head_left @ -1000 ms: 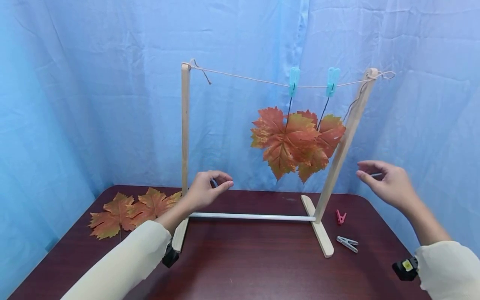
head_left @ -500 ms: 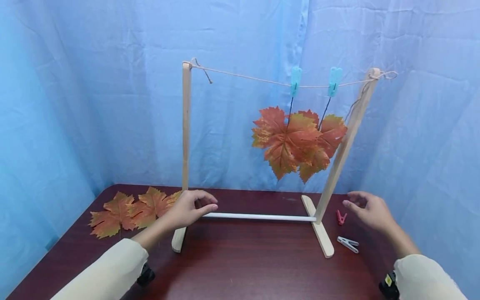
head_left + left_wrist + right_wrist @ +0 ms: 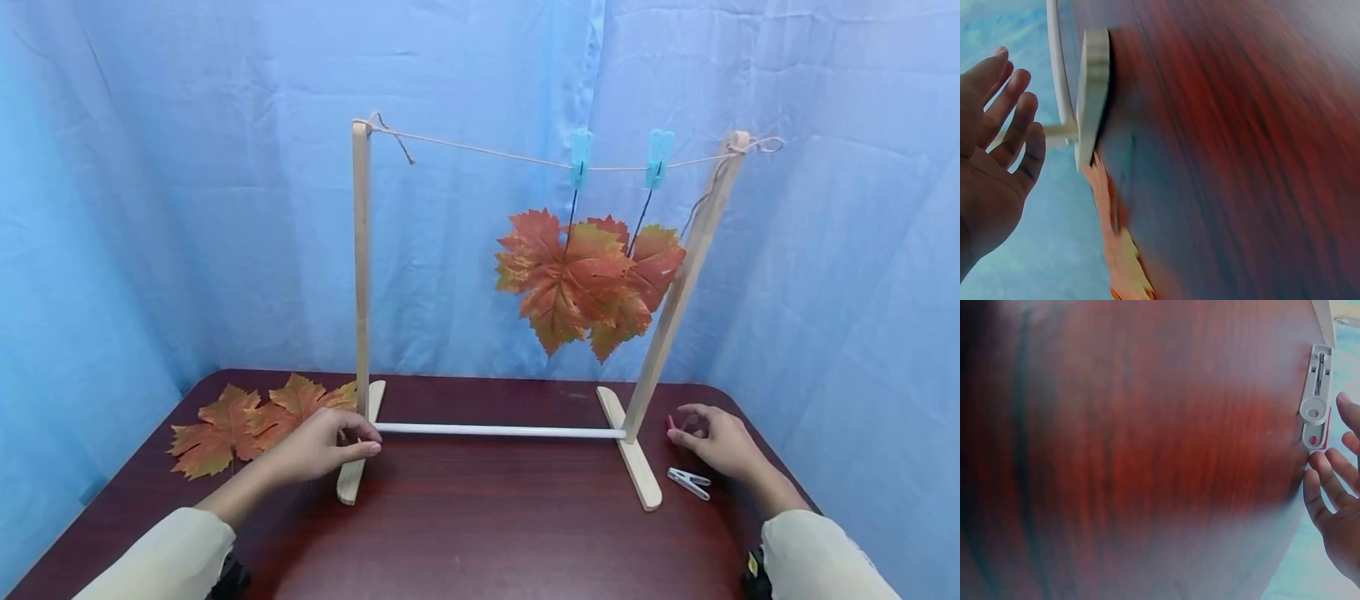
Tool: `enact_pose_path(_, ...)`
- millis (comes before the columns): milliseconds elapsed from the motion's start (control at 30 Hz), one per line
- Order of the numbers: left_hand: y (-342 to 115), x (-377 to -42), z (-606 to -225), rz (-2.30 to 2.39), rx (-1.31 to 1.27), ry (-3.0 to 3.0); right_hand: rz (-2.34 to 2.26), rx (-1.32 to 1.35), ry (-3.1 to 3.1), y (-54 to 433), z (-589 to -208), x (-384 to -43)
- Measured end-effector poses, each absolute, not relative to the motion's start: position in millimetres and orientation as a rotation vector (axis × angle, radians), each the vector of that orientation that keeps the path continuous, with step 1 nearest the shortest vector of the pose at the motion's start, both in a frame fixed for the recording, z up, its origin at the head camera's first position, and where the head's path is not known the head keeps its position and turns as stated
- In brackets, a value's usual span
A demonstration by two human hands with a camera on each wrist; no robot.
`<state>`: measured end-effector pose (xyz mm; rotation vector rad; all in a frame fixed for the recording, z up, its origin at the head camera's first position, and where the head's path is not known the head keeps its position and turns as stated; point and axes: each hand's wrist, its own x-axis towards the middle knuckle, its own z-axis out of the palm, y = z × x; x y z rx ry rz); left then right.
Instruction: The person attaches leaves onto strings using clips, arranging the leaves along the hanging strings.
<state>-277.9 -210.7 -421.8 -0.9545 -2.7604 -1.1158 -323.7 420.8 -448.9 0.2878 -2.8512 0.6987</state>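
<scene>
My right hand [image 3: 716,442] is beside a pink clothespin [image 3: 671,422] on the table's right side, thumb and fingers parted around its near end, partly hiding it. Just below lies a grey clothespin [image 3: 688,482], which appears large in the right wrist view [image 3: 1315,400]. My left hand [image 3: 326,444] hovers with loosely bent fingers in front of the wooden stand's left foot [image 3: 351,482], holding nothing. Two orange leaves [image 3: 217,433] lie at the left, partly behind that hand and forearm. Two more leaves [image 3: 558,275] hang by their stems from turquoise clothespins [image 3: 581,157] on a string [image 3: 480,150].
The stand's left post [image 3: 362,267] and slanted right post [image 3: 686,283] carry the string. A white rod [image 3: 495,431] joins them low down. The dark red table [image 3: 480,517] has a light blue curtain [image 3: 225,208] behind it.
Both hands have come down. My right hand has moved to the pink clothespin; my left hand has moved left toward the stand's left foot and the lying leaves.
</scene>
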Motion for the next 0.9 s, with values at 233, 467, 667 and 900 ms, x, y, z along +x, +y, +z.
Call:
enact_pose_path(233,-247.7,-273.6,-425.8,-1.071,-0.817,-2.847,0.708,0.271,-2.864,421.1,-452.1,-327.2)
enact_pose_path(467,-272.0,-273.8,-430.6,-1.015,-0.746,-2.935,0.712,0.251,-2.897,421.9,-452.5,-330.5)
enact_pose_path(667,-281.7,-276.2,-433.0,-0.959,-0.725,-2.999,0.686,0.286,-2.911,417.0,-451.1,-331.9)
enact_pose_path(900,-290.8,-281.9,-433.8,-0.932,-0.699,-3.038,0.704,0.285,-2.936,413.2,-451.1,-333.7)
